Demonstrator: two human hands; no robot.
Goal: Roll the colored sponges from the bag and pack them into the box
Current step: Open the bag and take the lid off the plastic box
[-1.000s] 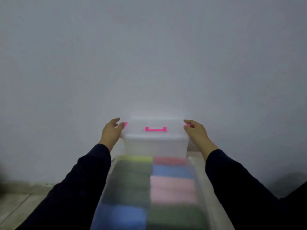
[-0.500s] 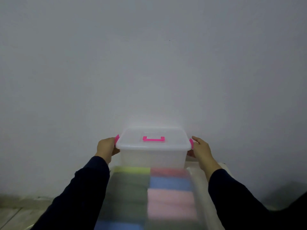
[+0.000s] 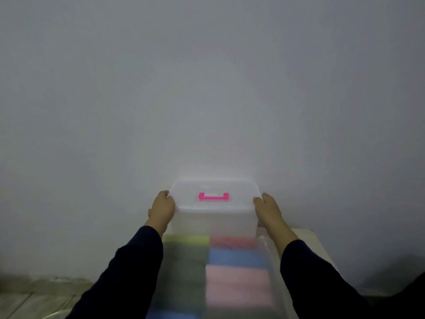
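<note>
A: Where is the box?

B: At the far end of the white table, close to the plain wall. It is translucent, its lid is on, and a pink handle lies flat in the middle of the lid.

A: And the hands?

B: The left hand grips the box's left side, fingers curled over the lid's edge. The right hand does the same on the right side — both clasp the box. Dark sleeves cover both arms down to the wrists.

A: The sponges?

B: Just in front of the box lies a clear bag, blurred, with the sponges in two columns inside — yellow-green and dark green on the left, red, blue and pink on the right. Whether the box touches the bag cannot be told.

A: Anything else?

B: A strip of pale floor at lower left.
</note>
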